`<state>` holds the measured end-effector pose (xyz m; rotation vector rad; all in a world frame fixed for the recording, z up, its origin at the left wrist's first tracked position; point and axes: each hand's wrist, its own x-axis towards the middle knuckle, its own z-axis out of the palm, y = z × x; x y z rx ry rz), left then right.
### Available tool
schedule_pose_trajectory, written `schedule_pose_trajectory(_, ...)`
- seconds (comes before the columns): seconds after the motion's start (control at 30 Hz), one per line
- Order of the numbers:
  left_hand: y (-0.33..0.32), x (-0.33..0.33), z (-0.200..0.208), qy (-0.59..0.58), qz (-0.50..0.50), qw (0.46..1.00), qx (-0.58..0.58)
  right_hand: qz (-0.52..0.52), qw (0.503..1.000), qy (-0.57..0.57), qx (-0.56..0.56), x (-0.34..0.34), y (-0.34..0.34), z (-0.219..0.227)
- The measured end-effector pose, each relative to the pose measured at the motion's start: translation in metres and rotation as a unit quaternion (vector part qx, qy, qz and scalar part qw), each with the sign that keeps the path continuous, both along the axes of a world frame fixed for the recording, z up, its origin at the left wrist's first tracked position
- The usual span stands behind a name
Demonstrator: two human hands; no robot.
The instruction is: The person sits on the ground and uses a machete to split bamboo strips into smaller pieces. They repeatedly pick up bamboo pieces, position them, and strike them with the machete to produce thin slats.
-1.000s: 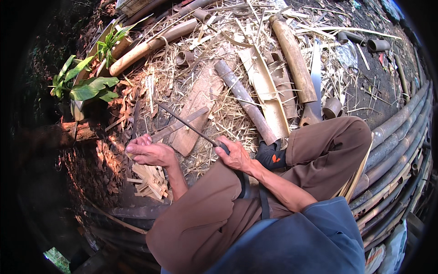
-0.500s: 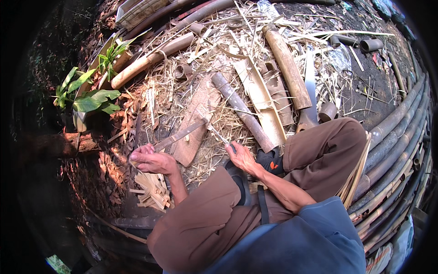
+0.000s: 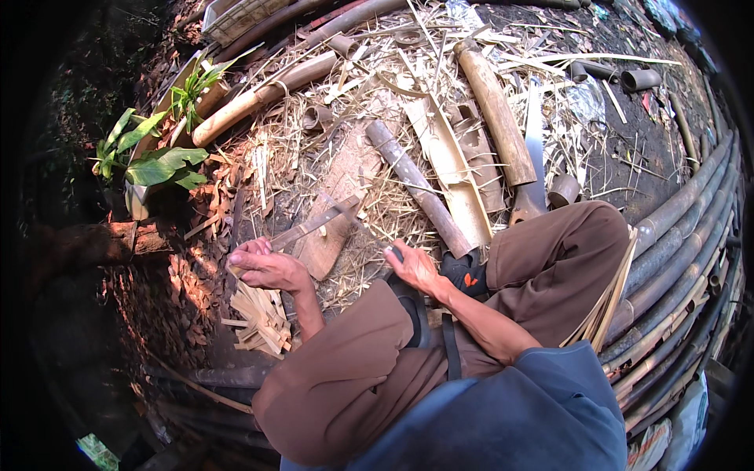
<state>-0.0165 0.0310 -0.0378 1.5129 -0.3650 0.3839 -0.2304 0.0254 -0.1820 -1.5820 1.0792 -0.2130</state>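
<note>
My left hand [image 3: 269, 265] is closed around the near end of a flat bamboo strip [image 3: 302, 230], which slants up to the right over a wooden plank [image 3: 320, 255]. In my right hand [image 3: 414, 268], closed as well, is the dark handle of a knife [image 3: 366, 230]. Its thin blade points up and left and crosses the strip near the far end; whether it cuts in or only touches cannot be made out. Below my left hand lies a pile of short split bamboo pieces [image 3: 261, 320]. A greyish bamboo tube [image 3: 416, 188] lies beyond my right hand.
A split bamboo half [image 3: 463, 200], a thick bamboo pole [image 3: 495, 114] and a broad metal blade with a wooden handle [image 3: 534, 149] lie ahead. Shavings litter the ground. Long bamboo poles [image 3: 679, 224] line the right side. Green plants [image 3: 157, 166] and a log [image 3: 110, 243] are at left.
The knife blade has swung leftward, from the strip's far end to across it. My left hand and the strip have shifted slightly. My right hand has hardly moved.
</note>
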Motion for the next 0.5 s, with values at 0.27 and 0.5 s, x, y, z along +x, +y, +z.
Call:
schedule_pose_trajectory(0.27,0.002,-0.002,-0.002,-0.004,0.006,1.0,0.011,-0.01,0.998,0.063,-0.015,-0.007,-0.003,0.011)
schedule_pose_trajectory(0.5,-0.01,0.007,-0.001,0.013,-0.179,0.968,-0.174,-0.02,0.994,0.111,0.004,-0.01,-0.002,-0.004)
